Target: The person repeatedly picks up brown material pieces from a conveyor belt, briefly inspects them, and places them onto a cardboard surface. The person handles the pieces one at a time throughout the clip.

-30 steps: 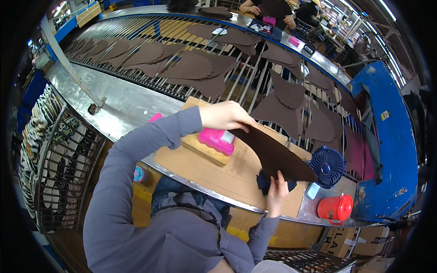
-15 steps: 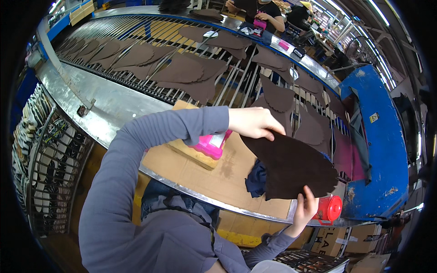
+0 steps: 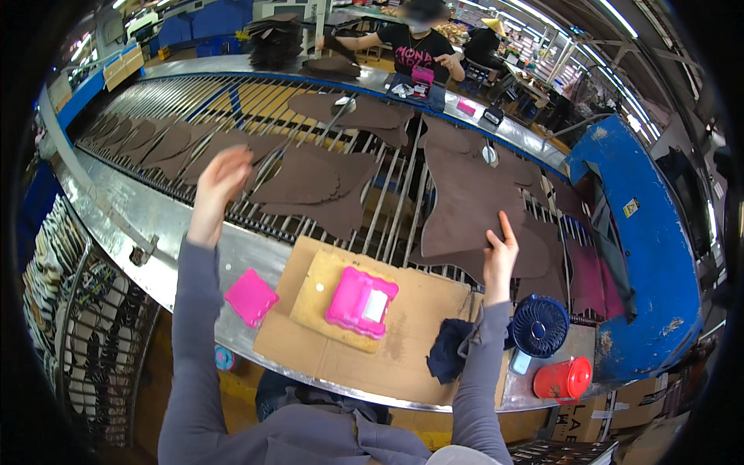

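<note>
1. Hovering before the metal rack (image 3: 178, 93) in the head view, your blurred left hand (image 3: 221, 177) is empty, unclenched.
2. Your right hand (image 3: 501, 260) has thumb and forefinger apart near the large brown piece (image 3: 465, 198); I cannot tell contact.
3. This piece lies on the rack, overlapping other brown pieces (image 3: 539, 252).

Carton (image 3: 593, 413) and black shirt (image 3: 419, 71) bear lettering (image 3: 413, 56); blue machine (image 3: 655, 263), a yellow sign (image 3: 632, 208).

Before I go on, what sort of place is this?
Likely a factory workshop: flat brown pieces lie on a long bed of metal bars, and a big blue machine stands at the right.
</note>
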`<move>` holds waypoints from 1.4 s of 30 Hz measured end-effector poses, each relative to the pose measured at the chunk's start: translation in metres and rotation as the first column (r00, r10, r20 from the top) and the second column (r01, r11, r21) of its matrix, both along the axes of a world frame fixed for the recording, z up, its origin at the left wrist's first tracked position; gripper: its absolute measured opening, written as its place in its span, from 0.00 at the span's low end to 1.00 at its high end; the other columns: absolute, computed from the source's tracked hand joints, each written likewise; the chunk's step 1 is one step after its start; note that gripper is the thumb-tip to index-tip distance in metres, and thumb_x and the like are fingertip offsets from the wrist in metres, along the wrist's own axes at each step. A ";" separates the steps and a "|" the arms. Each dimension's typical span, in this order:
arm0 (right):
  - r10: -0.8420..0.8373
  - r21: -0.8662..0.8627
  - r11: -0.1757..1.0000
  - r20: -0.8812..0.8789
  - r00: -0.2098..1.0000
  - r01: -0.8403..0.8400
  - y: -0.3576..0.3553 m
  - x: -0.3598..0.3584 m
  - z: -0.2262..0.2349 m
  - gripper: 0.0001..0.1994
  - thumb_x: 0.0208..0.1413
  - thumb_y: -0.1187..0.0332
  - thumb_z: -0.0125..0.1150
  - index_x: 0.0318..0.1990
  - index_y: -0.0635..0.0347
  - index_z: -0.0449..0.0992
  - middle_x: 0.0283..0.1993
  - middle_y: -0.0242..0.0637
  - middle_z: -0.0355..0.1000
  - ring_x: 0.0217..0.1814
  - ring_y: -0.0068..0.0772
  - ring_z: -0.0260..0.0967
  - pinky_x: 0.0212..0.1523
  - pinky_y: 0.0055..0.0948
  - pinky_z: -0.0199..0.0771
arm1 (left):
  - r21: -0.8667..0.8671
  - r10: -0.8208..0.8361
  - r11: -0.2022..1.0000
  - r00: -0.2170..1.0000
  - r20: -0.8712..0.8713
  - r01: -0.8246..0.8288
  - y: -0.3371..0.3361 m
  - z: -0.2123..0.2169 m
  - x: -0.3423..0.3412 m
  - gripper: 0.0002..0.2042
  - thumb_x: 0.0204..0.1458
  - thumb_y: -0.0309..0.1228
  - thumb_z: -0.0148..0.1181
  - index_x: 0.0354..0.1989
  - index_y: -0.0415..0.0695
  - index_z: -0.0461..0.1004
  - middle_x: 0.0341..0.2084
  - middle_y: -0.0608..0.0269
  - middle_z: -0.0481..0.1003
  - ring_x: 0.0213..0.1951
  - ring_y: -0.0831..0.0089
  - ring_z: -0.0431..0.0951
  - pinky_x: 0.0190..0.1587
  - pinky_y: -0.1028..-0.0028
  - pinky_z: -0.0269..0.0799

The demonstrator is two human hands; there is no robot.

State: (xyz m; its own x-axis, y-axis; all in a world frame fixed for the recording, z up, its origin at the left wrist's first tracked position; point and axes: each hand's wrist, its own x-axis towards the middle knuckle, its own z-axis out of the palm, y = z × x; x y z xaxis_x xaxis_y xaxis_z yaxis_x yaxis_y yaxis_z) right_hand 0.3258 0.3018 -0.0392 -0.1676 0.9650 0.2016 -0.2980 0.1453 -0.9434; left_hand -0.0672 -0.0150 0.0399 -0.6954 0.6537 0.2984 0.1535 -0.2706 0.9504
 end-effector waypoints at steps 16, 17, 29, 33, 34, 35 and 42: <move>-0.056 -0.463 0.885 0.012 0.998 0.055 0.092 -0.062 -0.158 0.31 0.54 0.84 0.50 0.65 0.48 0.64 0.56 0.37 0.68 0.45 0.29 0.70 0.36 0.31 0.69 | 0.018 -0.117 0.982 0.531 0.839 0.189 0.013 -0.191 -0.054 0.24 0.61 0.31 0.52 0.63 0.35 0.55 0.61 0.46 0.60 0.64 0.59 0.61 0.65 0.67 0.59; -0.038 -0.454 0.890 0.012 0.999 0.039 0.093 -0.058 -0.160 0.31 0.54 0.84 0.50 0.65 0.48 0.64 0.57 0.37 0.68 0.45 0.29 0.70 0.37 0.30 0.69 | 0.029 -0.114 0.981 0.451 0.885 0.191 0.031 -0.196 -0.057 0.24 0.61 0.30 0.51 0.62 0.32 0.54 0.62 0.44 0.57 0.65 0.58 0.59 0.66 0.68 0.57; -0.032 -0.440 0.895 0.081 0.996 0.065 0.115 -0.037 -0.156 0.30 0.54 0.84 0.53 0.66 0.54 0.62 0.62 0.39 0.64 0.49 0.31 0.69 0.37 0.27 0.68 | 0.028 -0.043 0.990 0.109 0.993 0.137 0.141 -0.252 -0.058 0.25 0.56 0.37 0.57 0.60 0.42 0.60 0.62 0.55 0.61 0.68 0.64 0.53 0.68 0.64 0.47; -0.082 -0.319 0.937 0.199 0.976 0.144 0.099 -0.029 -0.134 0.31 0.51 0.79 0.61 0.65 0.54 0.63 0.66 0.36 0.59 0.58 0.35 0.62 0.54 0.32 0.61 | 0.091 -0.083 0.995 0.153 0.985 -0.045 0.164 -0.259 -0.043 0.26 0.54 0.39 0.60 0.60 0.45 0.60 0.60 0.54 0.62 0.64 0.61 0.58 0.67 0.61 0.50; -0.130 -0.273 0.946 0.184 0.974 0.178 0.090 -0.025 -0.124 0.31 0.50 0.77 0.62 0.64 0.53 0.64 0.68 0.37 0.56 0.61 0.37 0.59 0.58 0.34 0.59 | 0.078 -0.068 0.996 0.173 0.983 -0.050 0.169 -0.257 -0.043 0.27 0.54 0.38 0.61 0.60 0.45 0.59 0.59 0.53 0.63 0.64 0.59 0.59 0.67 0.60 0.51; -0.166 -0.164 0.964 0.233 0.958 0.207 0.085 -0.016 -0.120 0.30 0.51 0.76 0.62 0.63 0.52 0.65 0.69 0.38 0.52 0.64 0.39 0.56 0.61 0.35 0.58 | 0.113 -0.117 0.993 0.188 0.975 0.030 0.172 -0.260 -0.048 0.30 0.52 0.40 0.64 0.60 0.45 0.59 0.60 0.52 0.60 0.63 0.59 0.60 0.67 0.59 0.52; -0.170 0.099 0.984 0.233 0.958 0.150 -0.034 -0.001 -0.036 0.25 0.55 0.75 0.60 0.62 0.56 0.66 0.70 0.38 0.50 0.70 0.43 0.50 0.66 0.39 0.54 | 0.060 0.003 0.985 0.365 0.931 -0.161 0.219 -0.276 -0.049 0.26 0.49 0.35 0.68 0.55 0.44 0.66 0.53 0.55 0.69 0.52 0.61 0.71 0.55 0.64 0.68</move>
